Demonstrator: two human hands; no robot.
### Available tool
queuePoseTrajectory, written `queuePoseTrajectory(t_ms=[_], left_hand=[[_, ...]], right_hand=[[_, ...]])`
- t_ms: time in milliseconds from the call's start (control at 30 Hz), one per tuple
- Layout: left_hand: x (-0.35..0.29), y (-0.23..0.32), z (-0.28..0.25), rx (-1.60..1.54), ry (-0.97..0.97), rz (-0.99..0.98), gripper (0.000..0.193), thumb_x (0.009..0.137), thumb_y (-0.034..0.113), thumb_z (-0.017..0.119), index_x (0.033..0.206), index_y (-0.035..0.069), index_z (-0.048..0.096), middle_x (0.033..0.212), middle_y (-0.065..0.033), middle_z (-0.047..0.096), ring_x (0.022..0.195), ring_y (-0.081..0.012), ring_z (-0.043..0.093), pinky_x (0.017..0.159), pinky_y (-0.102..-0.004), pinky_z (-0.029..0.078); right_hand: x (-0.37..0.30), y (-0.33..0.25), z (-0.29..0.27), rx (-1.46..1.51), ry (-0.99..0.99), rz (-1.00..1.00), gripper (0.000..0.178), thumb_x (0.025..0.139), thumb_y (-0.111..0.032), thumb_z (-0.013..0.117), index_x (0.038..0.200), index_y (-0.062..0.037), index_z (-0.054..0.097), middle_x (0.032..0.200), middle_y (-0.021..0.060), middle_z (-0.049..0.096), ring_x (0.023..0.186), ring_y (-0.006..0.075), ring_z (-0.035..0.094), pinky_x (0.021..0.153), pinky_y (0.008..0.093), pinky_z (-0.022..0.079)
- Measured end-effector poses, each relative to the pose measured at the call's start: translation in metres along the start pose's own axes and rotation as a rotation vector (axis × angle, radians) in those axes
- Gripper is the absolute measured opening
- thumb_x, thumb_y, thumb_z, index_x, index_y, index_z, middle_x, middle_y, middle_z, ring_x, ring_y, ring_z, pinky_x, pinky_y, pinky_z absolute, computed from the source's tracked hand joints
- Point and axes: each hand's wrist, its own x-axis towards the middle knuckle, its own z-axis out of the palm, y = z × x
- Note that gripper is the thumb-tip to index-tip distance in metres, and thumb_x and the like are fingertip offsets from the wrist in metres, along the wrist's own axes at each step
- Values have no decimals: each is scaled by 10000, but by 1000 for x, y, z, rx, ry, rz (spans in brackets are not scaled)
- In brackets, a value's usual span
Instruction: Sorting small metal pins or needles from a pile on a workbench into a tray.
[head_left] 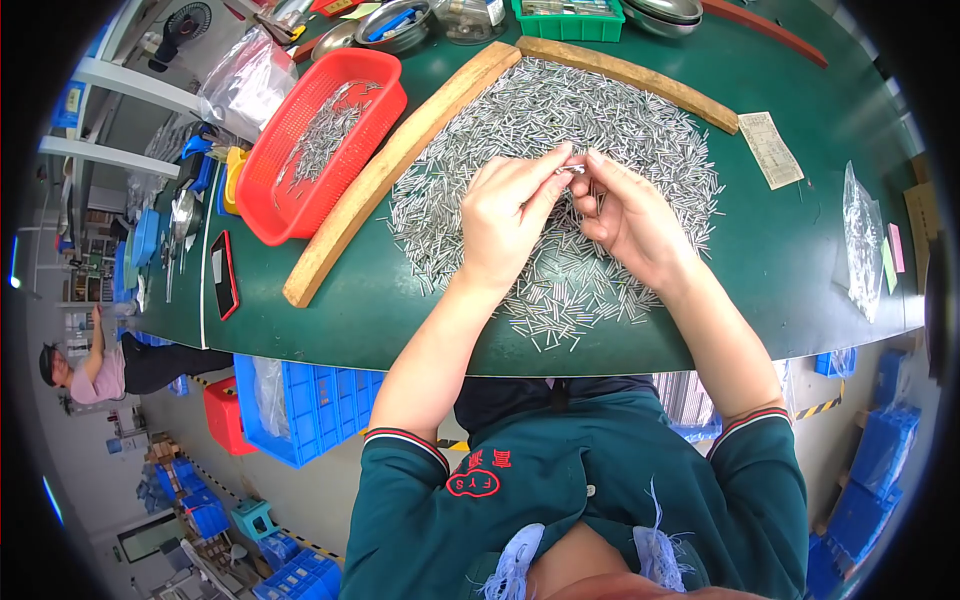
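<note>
On the green table [350, 328], over the pile [560, 105] at twelve o'clock, the left hand [503, 210] was pinching small metal pins [572, 168], the right hand [637, 220] curled close, whether gripping I could not tell, and a loosened pinch could have dropped them among the others.

Tally: two hands, left hand [500, 215] and right hand [640, 225]; metal pins [560, 110], one large heap — individually too many to count. Wooden bars [405, 160], two; red perforated basket [262, 215] on the bench, one; green tray [570, 28], one; phone [224, 275], one; printed paper slip [770, 150], one. Sticky notes at right, two — one green note [888, 265], one pink note [896, 247]; fan [187, 22], one; co-worker [100, 370], one.
</note>
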Motion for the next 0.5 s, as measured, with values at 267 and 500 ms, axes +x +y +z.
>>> queuePoseTrajectory(t_ms=[267,500], left_hand=[[2,-1,-3,198,-49,219,310,744,194,744,1045,123,713,873,15,623,809,-177,572,762,-331,416],[16,-11,-32,314,45,32,121,819,136,699,916,65,711,887,-69,656,860,-216,605,776,-322,461]], right_hand=[[6,7,-4,226,-2,96,256,974,-299,523,1045,-59,578,967,16,584,842,90,579,735,265,531],[11,-12,-26,772,-221,54,236,992,-248,485,1110,-45,511,917,24,532,760,92,545,684,243,530]])
